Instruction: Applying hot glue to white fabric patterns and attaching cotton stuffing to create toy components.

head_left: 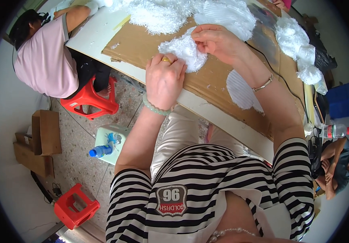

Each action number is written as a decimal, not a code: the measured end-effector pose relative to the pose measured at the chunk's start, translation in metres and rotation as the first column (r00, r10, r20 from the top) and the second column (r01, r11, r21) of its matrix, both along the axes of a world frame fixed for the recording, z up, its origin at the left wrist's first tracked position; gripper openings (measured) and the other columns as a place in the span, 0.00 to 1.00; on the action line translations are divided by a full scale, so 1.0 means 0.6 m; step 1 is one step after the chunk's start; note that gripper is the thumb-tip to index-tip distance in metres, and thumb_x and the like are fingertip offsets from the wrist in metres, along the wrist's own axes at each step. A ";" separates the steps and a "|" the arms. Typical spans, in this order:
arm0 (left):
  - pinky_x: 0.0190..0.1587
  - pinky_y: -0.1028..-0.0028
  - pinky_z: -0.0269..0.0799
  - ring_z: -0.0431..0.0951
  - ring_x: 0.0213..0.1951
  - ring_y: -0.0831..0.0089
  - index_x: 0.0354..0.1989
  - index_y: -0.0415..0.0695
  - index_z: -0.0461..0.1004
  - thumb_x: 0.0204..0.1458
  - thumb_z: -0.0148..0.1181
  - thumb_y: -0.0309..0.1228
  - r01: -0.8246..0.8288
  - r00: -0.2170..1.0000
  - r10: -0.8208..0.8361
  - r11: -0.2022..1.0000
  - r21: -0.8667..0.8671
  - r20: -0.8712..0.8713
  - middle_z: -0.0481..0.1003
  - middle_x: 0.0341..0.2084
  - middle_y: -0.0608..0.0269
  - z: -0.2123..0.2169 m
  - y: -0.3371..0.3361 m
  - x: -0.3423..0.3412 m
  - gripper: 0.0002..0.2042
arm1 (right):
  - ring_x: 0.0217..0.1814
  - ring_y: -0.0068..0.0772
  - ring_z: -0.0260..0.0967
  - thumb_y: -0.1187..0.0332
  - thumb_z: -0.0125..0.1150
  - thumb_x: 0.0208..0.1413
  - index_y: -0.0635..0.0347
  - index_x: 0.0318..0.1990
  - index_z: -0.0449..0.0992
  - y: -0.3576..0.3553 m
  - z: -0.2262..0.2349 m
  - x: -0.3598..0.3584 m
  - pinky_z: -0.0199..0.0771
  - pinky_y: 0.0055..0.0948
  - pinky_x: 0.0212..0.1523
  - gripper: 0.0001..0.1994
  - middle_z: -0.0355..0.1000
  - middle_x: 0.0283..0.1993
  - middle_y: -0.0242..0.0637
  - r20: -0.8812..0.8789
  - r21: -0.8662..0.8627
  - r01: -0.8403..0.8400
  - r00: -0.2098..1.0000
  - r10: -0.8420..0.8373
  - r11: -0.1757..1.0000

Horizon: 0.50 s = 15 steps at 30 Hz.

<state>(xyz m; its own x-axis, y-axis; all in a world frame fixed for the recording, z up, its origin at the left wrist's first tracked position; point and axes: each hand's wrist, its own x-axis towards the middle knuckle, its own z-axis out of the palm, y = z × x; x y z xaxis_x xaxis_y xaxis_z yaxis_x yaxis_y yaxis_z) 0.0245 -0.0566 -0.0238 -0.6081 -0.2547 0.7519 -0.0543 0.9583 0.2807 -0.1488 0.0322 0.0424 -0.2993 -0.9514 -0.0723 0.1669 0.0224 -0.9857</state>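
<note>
A piece of shaggy white fabric (187, 45) lies between my hands, over the near part of a flat cardboard sheet (132, 43) on the table. My left hand (165, 80) is closed on its near left edge, fingers curled and their tips hidden. At its far right edge my right hand (220, 42) pinches the fabric between thumb and fingers. Beyond them sits a heap of shaggy white pieces (158, 17), with ribbed white pieces (226, 17) beside it. Another ribbed white piece (242, 94) lies partly under my right forearm.
A black cable (278, 73) crosses the cardboard at right, near white fluffy bundles (292, 36). A co-worker (46, 60) sits at left on a red stool (89, 99). A pale green stool (111, 139) holds a blue bottle (100, 151). Another person (336, 166) is at far right.
</note>
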 end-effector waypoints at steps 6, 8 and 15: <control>0.40 0.64 0.66 0.73 0.35 0.61 0.27 0.43 0.78 0.40 0.64 0.26 0.044 0.998 -0.042 0.998 0.050 -0.056 0.75 0.28 0.62 0.018 0.010 0.003 0.05 | 0.34 0.22 0.67 0.69 0.59 0.54 0.62 0.37 0.74 0.011 -0.015 -0.035 0.68 0.24 0.39 0.06 0.71 0.33 0.30 0.097 -0.014 -0.002 0.995 0.004 1.000; 0.42 0.65 0.68 0.74 0.37 0.59 0.31 0.40 0.77 0.39 0.66 0.24 0.054 0.993 -0.048 0.997 0.050 -0.111 0.76 0.31 0.58 0.042 0.022 0.011 0.09 | 0.34 0.21 0.68 0.69 0.59 0.54 0.61 0.37 0.74 0.014 -0.014 -0.027 0.69 0.25 0.39 0.06 0.71 0.33 0.30 0.110 -0.007 0.011 0.994 -0.010 1.000; 0.49 0.62 0.63 0.74 0.42 0.64 0.34 0.41 0.77 0.39 0.67 0.35 0.104 0.987 -0.086 0.986 -0.132 0.135 0.77 0.32 0.60 0.023 0.011 -0.017 0.14 | 0.37 0.23 0.68 0.68 0.55 0.56 0.60 0.35 0.73 0.017 -0.016 -0.042 0.68 0.27 0.42 0.05 0.71 0.35 0.31 0.127 -0.053 0.003 0.992 0.004 0.999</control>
<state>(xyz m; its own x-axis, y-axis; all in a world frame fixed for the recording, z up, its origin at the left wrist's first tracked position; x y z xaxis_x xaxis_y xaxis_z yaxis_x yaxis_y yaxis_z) 0.0144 -0.0497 -0.0100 -0.7182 -0.0906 0.6899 0.0117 0.9898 0.1422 -0.1741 0.0421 0.0328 -0.2901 -0.9552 -0.0593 0.2905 -0.0289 -0.9564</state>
